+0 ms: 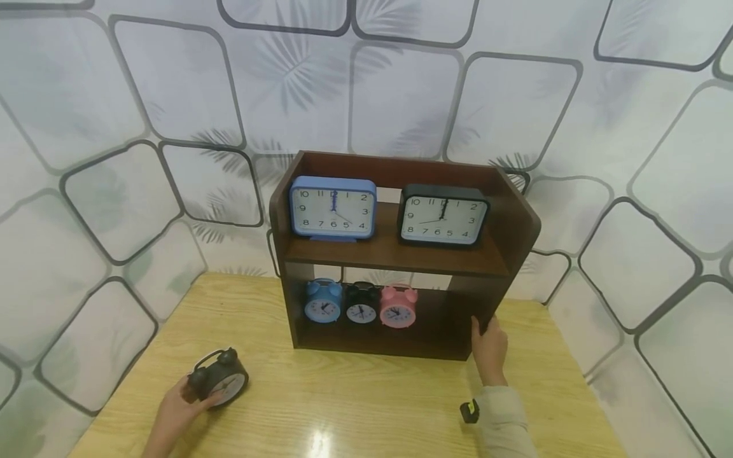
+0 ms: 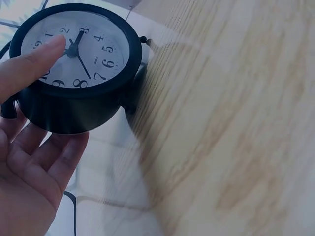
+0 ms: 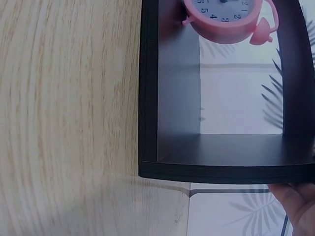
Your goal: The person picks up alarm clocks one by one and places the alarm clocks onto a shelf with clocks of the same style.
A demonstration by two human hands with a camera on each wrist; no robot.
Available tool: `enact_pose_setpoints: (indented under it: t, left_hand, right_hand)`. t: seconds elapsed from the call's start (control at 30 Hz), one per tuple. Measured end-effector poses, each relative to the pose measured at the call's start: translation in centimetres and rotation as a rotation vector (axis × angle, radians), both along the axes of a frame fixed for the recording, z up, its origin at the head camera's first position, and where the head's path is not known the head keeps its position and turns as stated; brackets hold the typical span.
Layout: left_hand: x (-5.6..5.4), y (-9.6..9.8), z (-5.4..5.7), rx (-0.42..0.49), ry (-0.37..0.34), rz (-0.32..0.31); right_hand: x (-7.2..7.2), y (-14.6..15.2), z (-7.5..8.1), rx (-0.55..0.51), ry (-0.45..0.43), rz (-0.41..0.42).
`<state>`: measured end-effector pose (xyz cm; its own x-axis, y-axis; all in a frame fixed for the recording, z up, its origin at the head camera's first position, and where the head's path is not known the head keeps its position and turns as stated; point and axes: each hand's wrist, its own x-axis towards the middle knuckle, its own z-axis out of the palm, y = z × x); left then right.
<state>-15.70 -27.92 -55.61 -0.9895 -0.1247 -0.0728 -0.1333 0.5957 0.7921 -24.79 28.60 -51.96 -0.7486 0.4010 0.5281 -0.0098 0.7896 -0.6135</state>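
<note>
My left hand (image 1: 179,412) grips a black twin-bell alarm clock (image 1: 226,383) at the left of the table. In the left wrist view its thumb lies over the white dial (image 2: 101,54) and the other fingers curl under the black case. A dark brown two-tier shelf (image 1: 395,262) stands toward the back. My right hand (image 1: 491,350) holds the front edge of its right side panel, low down. In the right wrist view most of that hand (image 3: 298,204) is cut off beyond the panel. A pink alarm clock (image 1: 397,307) is the nearest clock to it inside.
On the lower tier a blue alarm clock (image 1: 323,301) and a black one (image 1: 362,303) stand left of the pink one. Above sit a blue rectangular clock (image 1: 333,208) and a black rectangular clock (image 1: 443,216). Patterned walls (image 1: 309,95) rise behind the wooden table (image 1: 355,407).
</note>
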Motion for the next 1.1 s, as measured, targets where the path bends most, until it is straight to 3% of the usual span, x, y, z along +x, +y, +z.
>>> enact_pose_setpoints:
  t: [0.27, 0.83, 1.1]
  left_hand:
    - [-0.2, -1.0, 0.4, -0.004, -0.042, -0.057]
    - [-1.6, -0.7, 1.0, 0.009, -0.052, -0.07]
    - [-1.2, -1.0, 0.5, 0.041, -0.1, -0.075]
  right_hand:
    - [-0.1, -0.3, -0.1, -0.006, -0.018, 0.011]
    - [-0.1, 0.1, 0.2, 0.005, -0.013, -0.005]
    - [-0.2, 0.4, -0.1, 0.006, -0.026, 0.012]
